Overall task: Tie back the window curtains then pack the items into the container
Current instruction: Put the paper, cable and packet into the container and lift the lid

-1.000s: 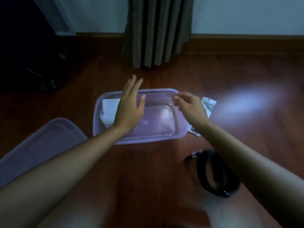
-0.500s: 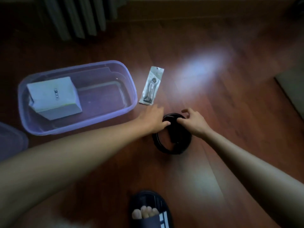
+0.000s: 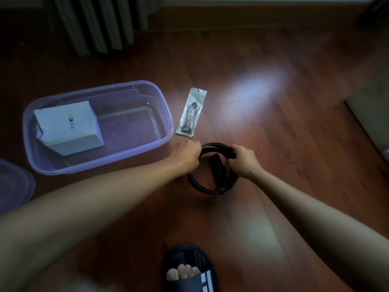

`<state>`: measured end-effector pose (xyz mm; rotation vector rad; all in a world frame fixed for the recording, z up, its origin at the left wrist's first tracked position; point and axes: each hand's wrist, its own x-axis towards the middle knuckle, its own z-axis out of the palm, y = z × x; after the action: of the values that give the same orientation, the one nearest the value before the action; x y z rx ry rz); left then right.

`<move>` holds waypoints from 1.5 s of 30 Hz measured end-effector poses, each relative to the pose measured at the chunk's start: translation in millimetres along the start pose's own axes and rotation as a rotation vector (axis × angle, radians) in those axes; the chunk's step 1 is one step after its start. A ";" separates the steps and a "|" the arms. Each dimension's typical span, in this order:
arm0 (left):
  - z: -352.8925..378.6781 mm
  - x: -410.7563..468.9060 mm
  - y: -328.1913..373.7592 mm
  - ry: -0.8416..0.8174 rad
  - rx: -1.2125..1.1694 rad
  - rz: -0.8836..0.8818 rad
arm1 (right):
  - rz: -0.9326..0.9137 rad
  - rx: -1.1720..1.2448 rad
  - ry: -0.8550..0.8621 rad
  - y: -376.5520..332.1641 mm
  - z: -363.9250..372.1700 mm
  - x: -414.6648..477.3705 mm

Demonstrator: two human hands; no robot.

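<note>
Both hands have closed further on the coiled black belt (image 3: pixel 212 178) since half a second ago, when their fingertips only touched its far rim; a second ago they were over the container instead.

From the head camera, the left hand (image 3: pixel 188 153) is curled around the belt's left far edge, fingers wrapped under and out of sight, so it grips the coil. The right hand (image 3: pixel 243 160) is curled over the right far edge in the same way, knuckles up, thumb side toward the middle. The belt lies on the wooden floor (image 3: pixel 294 154) as a round coil, with a darker strap end crossing its centre between the two hands. Whether it is lifted clear of the floor cannot be told.

Left of the belt stands the clear purple container (image 3: pixel 162 114), open, with a white box (image 3: pixel 67 127) lying tilted in its left half; the right half is bare. Just beside the container's right wall, apart from it, lies a small clear packet (image 3: pixel 191 113) holding a dark metal item, too small to identify. A purple lid (image 3: pixel 14 186) shows at the left edge. The grey curtain (image 3: pixel 101 24) hangs at the top left, its hem reaching the floor. A foot in a dark slipper (image 3: pixel 189 270) stands at the bottom.
</note>
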<state>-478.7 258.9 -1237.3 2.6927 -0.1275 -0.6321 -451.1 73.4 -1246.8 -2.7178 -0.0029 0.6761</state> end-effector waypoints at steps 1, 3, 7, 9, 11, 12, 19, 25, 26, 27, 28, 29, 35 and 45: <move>-1.4 -0.5 -0.9 0.013 -0.027 -0.003 | -0.001 -0.003 0.005 -2.8 -2.9 0.3; -4.8 -0.5 -2.2 0.034 -0.072 -0.008 | -0.008 0.010 0.019 -7.1 -7.8 2.4; -12.1 3.2 -5.6 0.058 -0.158 -0.060 | -0.031 0.102 0.062 -14.5 -17.5 8.3; -16.5 3.0 -7.6 0.045 -0.257 -0.099 | -0.056 0.152 0.093 -20.5 -23.1 10.5; -21.9 -0.2 -10.1 0.027 -0.354 -0.122 | -0.070 0.249 0.092 -29.1 -28.6 12.0; -25.5 -2.7 -11.5 0.030 -0.392 -0.138 | -0.073 0.319 0.070 -34.3 -31.0 12.5; -52.5 -17.3 -42.1 0.028 -0.747 -0.280 | -0.150 0.487 0.052 -81.7 -47.7 19.9; -81.1 -30.6 -59.4 0.075 -1.301 -0.321 | -0.198 0.645 0.077 -119.7 -50.1 22.3; -84.9 -31.9 -61.8 0.077 -1.376 -0.335 | -0.204 0.670 0.071 -124.2 -48.9 23.2; -88.6 -33.2 -62.7 0.079 -1.426 -0.342 | -0.202 0.696 0.068 -127.4 -47.5 23.6; -92.1 -34.3 -65.0 0.089 -1.447 -0.351 | -0.196 0.720 0.070 -130.8 -45.5 24.3; -95.4 -36.2 -67.4 0.097 -1.453 -0.352 | -0.195 0.734 0.076 -135.2 -43.6 24.5; -97.6 -41.8 -81.7 0.122 -1.432 -0.411 | -0.262 0.778 0.071 -156.2 -41.9 27.8; -103.6 -55.3 -120.6 0.185 -1.591 -0.440 | -0.287 0.771 -0.014 -200.5 -19.5 32.4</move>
<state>-481.6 414.7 -1173.6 1.1777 0.7183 -0.3072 -397.6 258.7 -1180.1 -1.9224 -0.1099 0.4775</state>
